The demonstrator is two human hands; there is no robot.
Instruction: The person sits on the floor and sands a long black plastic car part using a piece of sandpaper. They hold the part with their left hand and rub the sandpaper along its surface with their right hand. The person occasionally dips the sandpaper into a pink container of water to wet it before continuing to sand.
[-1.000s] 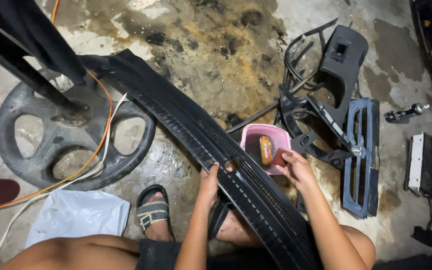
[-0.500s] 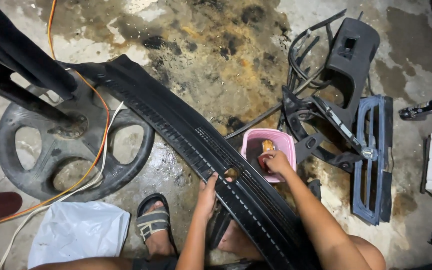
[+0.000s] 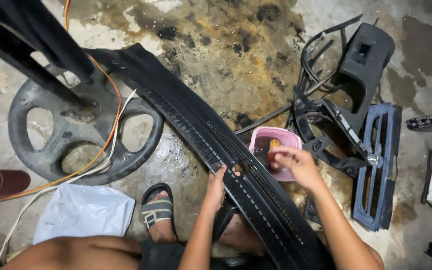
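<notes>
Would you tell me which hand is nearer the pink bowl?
Right. The right hand is over the pink bowl, fingers at its contents; the left hand grips the black trim panel beside it.

Stained, oil-darkened concrete floor [image 3: 236, 55], wet patch near the middle, round black stand base [image 3: 83, 132], harsh overhead light

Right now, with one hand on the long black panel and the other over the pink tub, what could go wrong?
1. The right hand dips into the pink tub beside the long black panel; a bump from the panel could tip it.
2. The floor looks wet near the sandalled foot, so slipping is possible.
3. The orange cable and white cable run close by and might snag the foot.
</notes>
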